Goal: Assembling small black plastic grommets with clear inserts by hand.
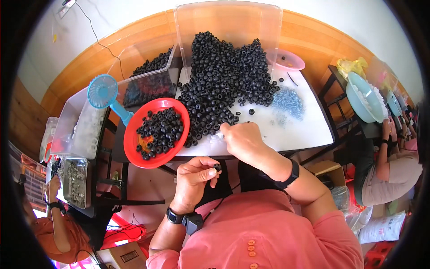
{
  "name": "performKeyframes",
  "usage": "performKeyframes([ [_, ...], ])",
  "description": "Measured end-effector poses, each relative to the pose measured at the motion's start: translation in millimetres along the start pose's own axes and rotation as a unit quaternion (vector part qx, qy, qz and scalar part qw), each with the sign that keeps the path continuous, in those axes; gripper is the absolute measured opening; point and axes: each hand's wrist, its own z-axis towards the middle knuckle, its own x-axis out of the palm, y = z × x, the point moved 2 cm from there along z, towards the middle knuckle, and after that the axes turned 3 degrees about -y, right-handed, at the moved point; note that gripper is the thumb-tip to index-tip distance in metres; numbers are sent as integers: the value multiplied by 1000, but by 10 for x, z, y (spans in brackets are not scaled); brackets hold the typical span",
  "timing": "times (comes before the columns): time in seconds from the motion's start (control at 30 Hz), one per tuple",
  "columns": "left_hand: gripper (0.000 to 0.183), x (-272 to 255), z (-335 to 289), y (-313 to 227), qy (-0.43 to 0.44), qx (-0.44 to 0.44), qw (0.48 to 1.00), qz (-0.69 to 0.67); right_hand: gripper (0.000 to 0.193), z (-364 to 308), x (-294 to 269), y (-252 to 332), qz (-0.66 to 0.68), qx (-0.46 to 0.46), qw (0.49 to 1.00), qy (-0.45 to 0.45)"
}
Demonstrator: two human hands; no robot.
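Observation:
My left hand (193, 180) is held in front of the table's near edge. Thumb and fingers pinch one small round black plastic piece (217, 167) with a hole in it. My right hand (244, 140) reaches to the tabletop, its fingers bent together beside some small white pieces (217, 137). Whatever lies between those fingertips is hidden. A big heap of the same black pieces (215, 85) covers the table's middle and back. Left of it, a red plate (131, 142) carries more of them. Small clear bluish bits (288, 103) are spread on the white tabletop (309, 127) at the right.
A blue handheld fan (102, 91) rises behind the red plate. Clear bins (174, 67) stand at the back and left, and a pink dish (290, 61) at the back right. Co-workers sit at both sides, near a metal tray (76, 181) and a light-blue basin (365, 101).

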Motion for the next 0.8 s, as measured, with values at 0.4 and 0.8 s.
performKeyframes([
  [0.4,23,111,84,-1,27,17,999,9,4,-459,-269,-318,-63,45,996,-37],
  [0.8,17,385,657,135,63,30,998,2,8,-388,-186,-358,-43,16,999,-14],
])
